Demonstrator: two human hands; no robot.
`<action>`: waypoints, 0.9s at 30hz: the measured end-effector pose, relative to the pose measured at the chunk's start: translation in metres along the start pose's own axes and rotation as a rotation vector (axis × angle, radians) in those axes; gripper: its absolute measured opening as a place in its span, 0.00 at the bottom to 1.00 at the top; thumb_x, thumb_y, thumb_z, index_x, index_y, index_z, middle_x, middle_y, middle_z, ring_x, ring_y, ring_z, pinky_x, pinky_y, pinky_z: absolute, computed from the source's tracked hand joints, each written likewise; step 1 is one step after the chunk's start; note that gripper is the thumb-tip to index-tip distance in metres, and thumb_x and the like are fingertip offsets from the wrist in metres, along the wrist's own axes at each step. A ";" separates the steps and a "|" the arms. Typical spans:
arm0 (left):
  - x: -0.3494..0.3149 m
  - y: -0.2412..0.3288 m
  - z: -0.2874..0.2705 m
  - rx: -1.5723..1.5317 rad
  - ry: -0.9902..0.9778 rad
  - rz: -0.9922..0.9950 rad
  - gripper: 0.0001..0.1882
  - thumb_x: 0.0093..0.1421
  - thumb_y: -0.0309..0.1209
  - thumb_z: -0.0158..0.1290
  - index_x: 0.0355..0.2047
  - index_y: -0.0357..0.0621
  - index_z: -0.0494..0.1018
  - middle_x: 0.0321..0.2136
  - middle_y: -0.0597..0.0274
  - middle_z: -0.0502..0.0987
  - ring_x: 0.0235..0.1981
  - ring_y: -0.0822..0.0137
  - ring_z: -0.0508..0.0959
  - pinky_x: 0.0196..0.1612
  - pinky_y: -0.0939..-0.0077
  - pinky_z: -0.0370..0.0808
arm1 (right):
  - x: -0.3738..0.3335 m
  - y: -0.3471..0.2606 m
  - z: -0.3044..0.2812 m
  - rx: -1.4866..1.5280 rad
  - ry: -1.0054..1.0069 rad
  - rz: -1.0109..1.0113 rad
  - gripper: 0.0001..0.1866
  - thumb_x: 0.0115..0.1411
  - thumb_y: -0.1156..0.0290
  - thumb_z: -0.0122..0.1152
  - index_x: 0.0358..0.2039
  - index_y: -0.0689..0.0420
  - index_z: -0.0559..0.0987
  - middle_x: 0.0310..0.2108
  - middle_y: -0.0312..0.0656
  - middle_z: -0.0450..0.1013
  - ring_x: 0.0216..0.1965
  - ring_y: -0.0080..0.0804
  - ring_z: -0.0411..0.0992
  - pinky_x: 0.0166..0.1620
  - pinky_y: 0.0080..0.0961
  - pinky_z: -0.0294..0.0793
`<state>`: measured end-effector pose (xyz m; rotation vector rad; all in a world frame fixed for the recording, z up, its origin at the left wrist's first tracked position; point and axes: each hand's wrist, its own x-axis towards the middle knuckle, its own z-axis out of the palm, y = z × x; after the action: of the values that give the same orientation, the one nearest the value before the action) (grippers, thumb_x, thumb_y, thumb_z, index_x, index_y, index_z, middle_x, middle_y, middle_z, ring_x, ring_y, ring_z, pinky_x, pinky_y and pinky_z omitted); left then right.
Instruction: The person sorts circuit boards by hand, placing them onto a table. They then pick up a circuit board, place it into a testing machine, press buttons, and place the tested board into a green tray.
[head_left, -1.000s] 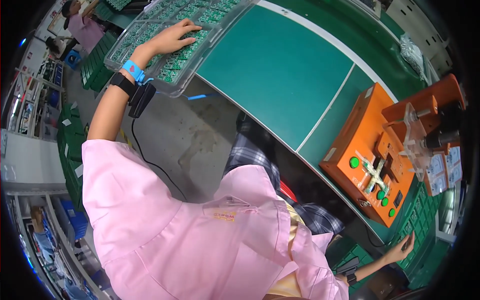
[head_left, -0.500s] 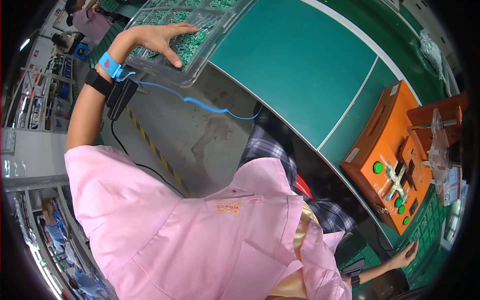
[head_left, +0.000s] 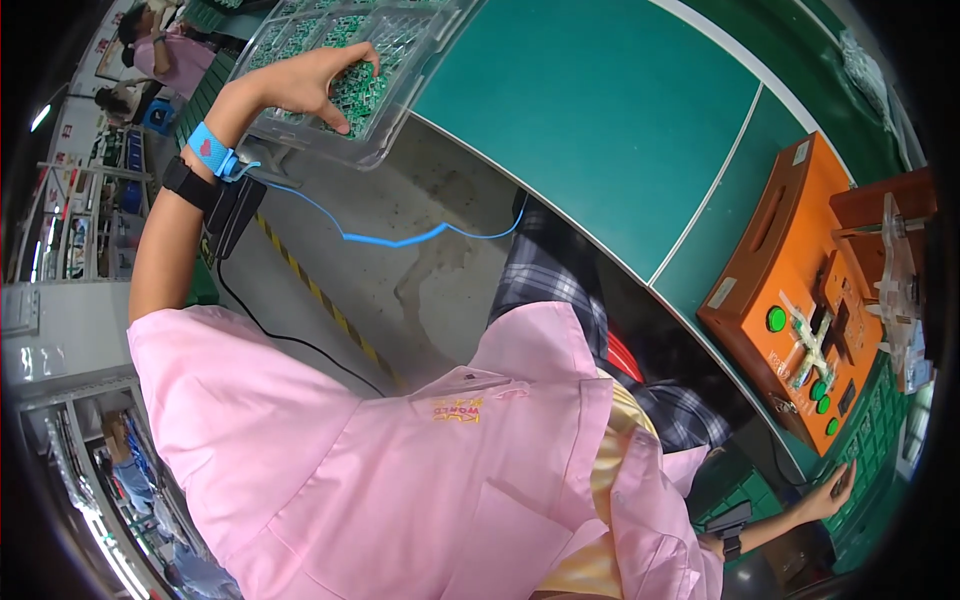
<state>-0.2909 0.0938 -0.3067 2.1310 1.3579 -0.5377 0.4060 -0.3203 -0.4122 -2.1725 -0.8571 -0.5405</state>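
My left hand [head_left: 310, 85] reaches over a clear plastic tray [head_left: 365, 152] at the upper left. Its thumb and fingers are apart and curved around a cluster of small green circuit boards [head_left: 358, 92] lying in one compartment; the boards do not look lifted. A blue wrist strap [head_left: 212, 150] with a coiled cord circles that wrist. At the lower right, my right hand [head_left: 828, 495] is by a green compartment tray [head_left: 868, 465]. Its fingers are closed around a small dark thing, too small to make out.
An orange test fixture [head_left: 790, 290] with green buttons stands on the right of the green tabletop [head_left: 590, 120]. Below the table edge is grey floor with a yellow-black stripe [head_left: 320, 300]. Shelves [head_left: 100, 440] line the left, and another person [head_left: 175, 55] works at the far upper left.
My left thumb and fingers have drawn closer together over the circuit boards. The right hand has risen slightly beside the green tray. The whole view has shifted a little.
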 end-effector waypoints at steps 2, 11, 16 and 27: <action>-0.005 0.008 0.004 -0.077 0.093 0.031 0.46 0.33 0.23 0.63 0.55 0.55 0.55 0.38 0.64 0.65 0.33 0.65 0.66 0.40 0.73 0.65 | -0.001 0.004 -0.001 -0.005 -0.002 0.004 0.13 0.58 0.67 0.54 0.42 0.57 0.76 0.41 0.39 0.70 0.41 0.27 0.68 0.46 0.23 0.66; -0.003 -0.019 0.016 -0.179 0.245 0.274 0.33 0.37 0.22 0.61 0.47 0.45 0.66 0.37 0.67 0.69 0.37 0.71 0.68 0.46 0.78 0.64 | 0.002 0.012 0.001 -0.027 -0.001 0.014 0.13 0.58 0.67 0.54 0.42 0.57 0.76 0.41 0.40 0.71 0.40 0.27 0.68 0.45 0.23 0.66; 0.002 -0.028 0.016 -0.124 0.220 0.382 0.34 0.40 0.24 0.61 0.50 0.45 0.63 0.41 0.68 0.71 0.45 0.72 0.67 0.44 0.77 0.66 | 0.005 0.019 0.005 -0.017 -0.004 -0.042 0.13 0.58 0.67 0.53 0.42 0.57 0.76 0.41 0.41 0.71 0.40 0.29 0.69 0.45 0.23 0.67; -0.009 0.062 0.020 -1.092 0.522 0.247 0.41 0.45 0.30 0.61 0.57 0.33 0.53 0.41 0.60 0.71 0.38 0.76 0.71 0.33 0.85 0.66 | -0.004 -0.009 0.000 -0.024 0.115 -0.169 0.10 0.56 0.68 0.56 0.35 0.61 0.74 0.33 0.48 0.68 0.31 0.37 0.68 0.34 0.31 0.71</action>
<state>-0.2388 0.0535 -0.3021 1.4629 1.1695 0.7680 0.3966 -0.3170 -0.4101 -2.0791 -0.9802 -0.7556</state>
